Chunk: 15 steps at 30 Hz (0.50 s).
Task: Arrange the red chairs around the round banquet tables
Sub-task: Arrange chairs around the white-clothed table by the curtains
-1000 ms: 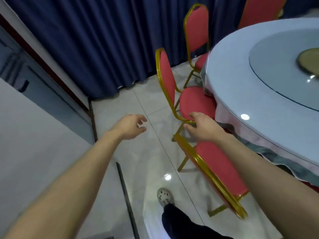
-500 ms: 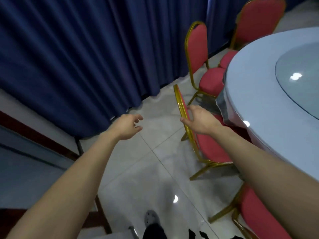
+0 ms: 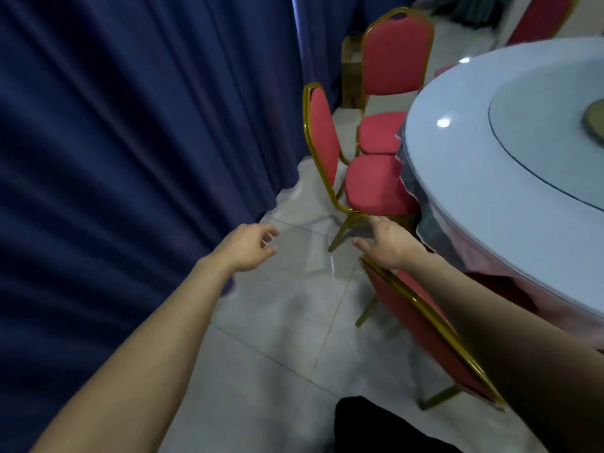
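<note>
Red chairs with gold frames stand along the left rim of the round table (image 3: 483, 191), which has a pale blue cloth. The nearest chair (image 3: 421, 318) has its backrest under my right forearm. My right hand (image 3: 389, 241) hovers just above that backrest's top edge, fingers spread, holding nothing. A second chair (image 3: 356, 171) faces the table just beyond it, and a third chair (image 3: 392, 80) stands farther back. My left hand (image 3: 250, 245) floats over the floor to the left, fingers loosely curled and empty.
A dark blue curtain (image 3: 130, 142) hangs along the left side, close to the chairs. A glass turntable (image 3: 549, 119) sits on the table. Pale floor tiles (image 3: 271, 322) run between curtain and chairs. Another red chair back (image 3: 539, 18) shows at top right.
The view has swung along the table. My right hand has come off the backrest it touched and now hovers above the nearest chair. My left hand stays open and empty.
</note>
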### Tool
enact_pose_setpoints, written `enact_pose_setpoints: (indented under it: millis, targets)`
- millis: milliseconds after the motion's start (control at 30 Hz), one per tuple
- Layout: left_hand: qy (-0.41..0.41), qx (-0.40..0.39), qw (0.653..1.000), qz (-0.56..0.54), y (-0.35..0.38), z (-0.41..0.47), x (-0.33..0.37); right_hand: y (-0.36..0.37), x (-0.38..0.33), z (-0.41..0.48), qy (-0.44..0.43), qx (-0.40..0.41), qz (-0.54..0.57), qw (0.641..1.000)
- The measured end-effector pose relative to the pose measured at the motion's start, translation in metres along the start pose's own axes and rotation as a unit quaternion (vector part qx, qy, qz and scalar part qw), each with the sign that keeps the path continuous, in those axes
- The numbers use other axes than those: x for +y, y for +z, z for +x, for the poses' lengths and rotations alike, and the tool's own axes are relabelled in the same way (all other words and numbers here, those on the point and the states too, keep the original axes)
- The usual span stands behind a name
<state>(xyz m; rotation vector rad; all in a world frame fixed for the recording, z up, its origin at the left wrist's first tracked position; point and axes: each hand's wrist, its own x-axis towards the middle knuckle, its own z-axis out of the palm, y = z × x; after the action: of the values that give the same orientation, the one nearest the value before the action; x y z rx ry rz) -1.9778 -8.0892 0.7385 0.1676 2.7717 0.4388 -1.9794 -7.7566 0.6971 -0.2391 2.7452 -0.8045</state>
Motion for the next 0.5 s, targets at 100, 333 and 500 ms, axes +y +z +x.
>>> enact_pose_setpoints:
  millis: [100,333,500]
  targets:
    - [0.039,-0.017,0.999,0.004,-0.030,0.081,-0.031,0.010,-0.015,0.070,0.042,0.022,-0.018,0.999]
    - [0.070,-0.054,0.996,0.025,-0.101,0.283,-0.118,0.031,-0.045,0.274,0.103,0.027,-0.002,0.994]
    - [0.102,-0.070,0.991,0.057,-0.181,0.422,-0.147,0.004,-0.071,0.400,0.142,0.034,0.006,0.989]
